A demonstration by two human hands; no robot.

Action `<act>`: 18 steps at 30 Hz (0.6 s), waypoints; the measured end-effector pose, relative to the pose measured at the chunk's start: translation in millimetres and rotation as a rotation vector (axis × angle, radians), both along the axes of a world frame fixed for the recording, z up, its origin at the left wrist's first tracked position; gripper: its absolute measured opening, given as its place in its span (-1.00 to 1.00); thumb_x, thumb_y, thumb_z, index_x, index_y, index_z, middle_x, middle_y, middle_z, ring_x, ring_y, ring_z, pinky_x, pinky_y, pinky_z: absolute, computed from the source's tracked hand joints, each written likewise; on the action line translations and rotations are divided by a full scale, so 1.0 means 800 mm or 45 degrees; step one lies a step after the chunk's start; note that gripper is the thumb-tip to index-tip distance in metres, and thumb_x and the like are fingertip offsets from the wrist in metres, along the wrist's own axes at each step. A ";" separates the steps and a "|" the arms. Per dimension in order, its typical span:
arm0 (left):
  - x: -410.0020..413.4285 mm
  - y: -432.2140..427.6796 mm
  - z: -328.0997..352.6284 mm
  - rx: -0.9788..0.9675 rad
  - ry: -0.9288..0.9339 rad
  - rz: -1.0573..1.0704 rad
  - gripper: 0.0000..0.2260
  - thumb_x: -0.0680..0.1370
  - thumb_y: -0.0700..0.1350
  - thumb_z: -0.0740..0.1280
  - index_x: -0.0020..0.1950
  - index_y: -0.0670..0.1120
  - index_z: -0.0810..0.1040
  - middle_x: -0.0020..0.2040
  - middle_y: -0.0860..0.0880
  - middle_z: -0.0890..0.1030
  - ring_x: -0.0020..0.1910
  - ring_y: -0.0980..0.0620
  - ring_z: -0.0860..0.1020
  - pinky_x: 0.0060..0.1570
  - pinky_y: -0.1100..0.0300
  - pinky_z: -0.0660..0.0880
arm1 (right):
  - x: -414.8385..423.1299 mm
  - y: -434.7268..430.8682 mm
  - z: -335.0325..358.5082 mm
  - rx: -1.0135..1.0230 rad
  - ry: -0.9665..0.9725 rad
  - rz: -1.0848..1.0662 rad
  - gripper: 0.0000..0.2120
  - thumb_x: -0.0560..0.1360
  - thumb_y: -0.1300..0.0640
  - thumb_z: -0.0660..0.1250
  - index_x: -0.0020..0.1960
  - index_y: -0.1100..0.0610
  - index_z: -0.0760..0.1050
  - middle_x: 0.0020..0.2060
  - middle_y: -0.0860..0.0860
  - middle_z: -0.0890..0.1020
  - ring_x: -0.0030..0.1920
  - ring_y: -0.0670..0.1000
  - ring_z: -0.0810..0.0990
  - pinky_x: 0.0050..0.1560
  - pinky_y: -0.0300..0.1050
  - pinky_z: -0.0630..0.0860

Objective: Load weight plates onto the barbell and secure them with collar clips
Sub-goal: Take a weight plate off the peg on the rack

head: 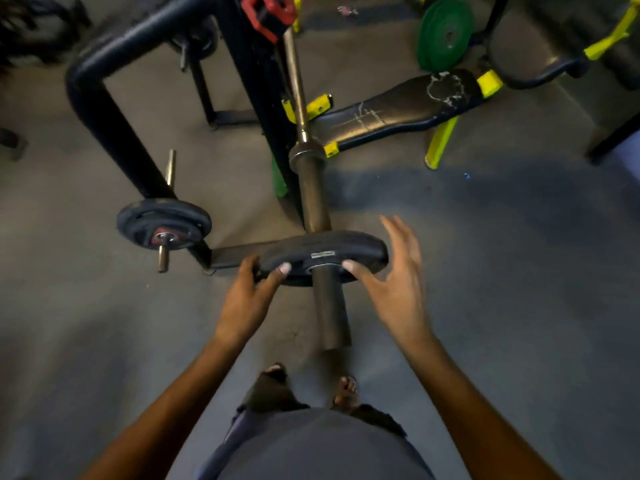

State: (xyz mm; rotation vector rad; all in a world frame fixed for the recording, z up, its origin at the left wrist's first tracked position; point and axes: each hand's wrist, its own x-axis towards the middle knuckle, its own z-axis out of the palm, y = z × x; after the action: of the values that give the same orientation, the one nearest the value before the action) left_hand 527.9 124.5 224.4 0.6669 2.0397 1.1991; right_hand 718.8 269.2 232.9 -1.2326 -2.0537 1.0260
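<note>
A black weight plate [323, 256] sits partway along the barbell sleeve [329, 306], which points toward me. My left hand [247, 292] grips the plate's left edge, thumb on its near face. My right hand [394, 282] is at the plate's right side with fingers spread, only the thumb touching the near face. The bar [296, 81] runs away to the black rack. A red collar clip [268, 12] sits near the bar's far end at the top of the view.
A small black plate [162, 225] hangs on a storage peg at the rack's lower left. Green plates [445, 32] lean at the back right. A worn black bench [398, 109] with yellow legs lies right of the bar. My feet [311, 389] stand below the sleeve's end.
</note>
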 end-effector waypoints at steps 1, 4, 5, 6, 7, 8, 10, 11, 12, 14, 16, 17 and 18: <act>0.013 -0.007 0.000 -0.015 -0.262 0.055 -0.26 0.36 0.44 0.34 0.41 0.05 0.41 0.29 0.05 0.54 0.28 -0.02 0.54 0.23 0.05 0.53 | 0.009 -0.013 0.000 -0.283 0.085 -0.110 -0.04 0.36 -0.30 0.53 0.62 -0.03 0.22 0.59 0.03 0.31 0.56 0.01 0.29 0.45 -0.07 0.33; 0.031 -0.009 0.004 0.080 -0.698 0.126 -0.15 0.38 0.46 0.29 0.55 0.04 0.29 0.47 -0.01 0.42 0.42 -0.06 0.44 0.43 -0.11 0.40 | 0.015 -0.029 -0.007 -0.947 0.361 -0.181 0.05 0.27 -0.46 0.45 0.62 -0.11 0.17 0.52 -0.08 0.43 0.48 -0.06 0.42 0.48 0.10 0.37; 0.030 -0.002 0.005 0.108 -0.729 0.147 -0.14 0.38 0.46 0.30 0.56 0.01 0.30 0.49 -0.03 0.42 0.44 -0.06 0.42 0.45 -0.10 0.38 | 0.008 -0.026 -0.009 -1.010 0.429 -0.169 -0.05 0.30 -0.41 0.45 0.58 -0.09 0.25 0.40 -0.15 0.53 0.38 -0.14 0.50 0.46 0.10 0.42; 0.027 0.006 0.007 0.122 -0.734 0.172 -0.15 0.39 0.45 0.30 0.54 -0.01 0.33 0.49 -0.05 0.43 0.45 -0.06 0.41 0.45 -0.10 0.37 | -0.002 -0.022 -0.011 -1.026 0.475 -0.186 -0.15 0.33 -0.34 0.46 0.53 -0.08 0.33 0.28 -0.23 0.59 0.28 -0.21 0.54 0.42 0.06 0.46; 0.024 0.015 0.009 0.134 -0.734 0.200 -0.20 0.41 0.44 0.30 0.51 -0.01 0.37 0.46 -0.06 0.46 0.45 -0.06 0.41 0.45 -0.10 0.37 | -0.011 -0.019 -0.010 -1.027 0.518 -0.217 -0.22 0.34 -0.28 0.46 0.50 -0.08 0.37 0.21 -0.27 0.60 0.22 -0.25 0.54 0.37 0.00 0.48; 0.020 0.024 0.011 0.147 -0.732 0.233 -0.27 0.44 0.40 0.29 0.47 -0.01 0.42 0.43 -0.05 0.50 0.43 -0.05 0.43 0.44 -0.10 0.37 | -0.022 -0.014 -0.010 -1.033 0.557 -0.247 -0.26 0.35 -0.25 0.46 0.47 -0.08 0.40 0.17 -0.27 0.60 0.19 -0.25 0.55 0.32 -0.05 0.49; 0.009 0.044 0.016 0.165 -0.738 0.286 -0.38 0.46 0.34 0.29 0.37 -0.02 0.51 0.34 -0.05 0.59 0.37 -0.04 0.50 0.40 -0.09 0.41 | -0.044 0.003 -0.010 -1.039 0.631 -0.296 -0.37 0.34 -0.22 0.49 0.36 -0.05 0.48 0.14 -0.19 0.67 0.17 -0.17 0.62 0.17 -0.13 0.54; 0.001 0.056 0.017 0.178 -0.741 0.306 -0.40 0.45 0.33 0.30 0.33 -0.04 0.54 0.29 -0.06 0.63 0.32 -0.05 0.54 0.37 -0.08 0.45 | -0.056 0.016 -0.011 -1.033 0.672 -0.311 -0.44 0.36 -0.20 0.51 0.29 -0.02 0.53 0.12 -0.12 0.71 0.16 -0.10 0.66 0.11 -0.16 0.56; -0.009 0.070 0.018 0.202 -0.733 0.324 -0.39 0.45 0.33 0.30 0.31 -0.07 0.57 0.24 -0.09 0.66 0.26 -0.06 0.60 0.30 -0.05 0.50 | -0.071 0.033 -0.015 -1.002 0.682 -0.321 -0.49 0.39 -0.18 0.53 0.24 0.03 0.57 0.10 -0.05 0.74 0.15 -0.05 0.70 0.08 -0.14 0.57; -0.034 0.106 0.022 0.247 -0.710 0.362 -0.39 0.48 0.33 0.28 0.28 -0.13 0.59 0.17 -0.13 0.70 0.14 -0.08 0.67 0.12 0.03 0.58 | -0.107 0.072 -0.016 -0.954 0.702 -0.323 -0.55 0.42 -0.13 0.57 0.18 0.10 0.63 0.08 0.02 0.76 0.15 0.03 0.72 0.11 -0.06 0.62; -0.065 0.147 0.027 0.273 -0.719 0.403 -0.43 0.53 0.32 0.28 0.25 -0.13 0.59 0.15 -0.12 0.70 0.09 -0.06 0.67 0.00 0.09 0.59 | -0.144 0.112 -0.009 -0.977 0.737 -0.325 -0.49 0.34 -0.16 0.62 0.13 0.13 0.63 0.07 0.08 0.76 0.14 0.09 0.73 0.19 0.02 0.64; -0.081 0.165 0.028 0.281 -0.734 0.423 -0.42 0.53 0.33 0.30 0.26 -0.14 0.57 0.14 -0.12 0.69 0.08 -0.05 0.67 -0.01 0.08 0.60 | -0.160 0.129 -0.003 -1.001 0.741 -0.327 -0.41 0.26 -0.21 0.65 0.12 0.13 0.63 0.07 0.08 0.76 0.14 0.10 0.73 0.22 0.07 0.64; -0.093 0.180 0.029 0.285 -0.746 0.435 -0.34 0.49 0.36 0.33 0.29 -0.16 0.55 0.16 -0.14 0.69 0.08 -0.07 0.67 0.02 0.04 0.63 | -0.174 0.143 0.000 -1.021 0.738 -0.335 -0.28 0.15 -0.28 0.67 0.14 0.13 0.64 0.07 0.08 0.76 0.14 0.10 0.72 0.25 0.10 0.63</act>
State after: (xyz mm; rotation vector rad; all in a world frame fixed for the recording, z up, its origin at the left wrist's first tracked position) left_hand 453.3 268.4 247.9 0.0345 1.5668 1.6083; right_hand 579.9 383.5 232.9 -1.2905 -1.0170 1.8868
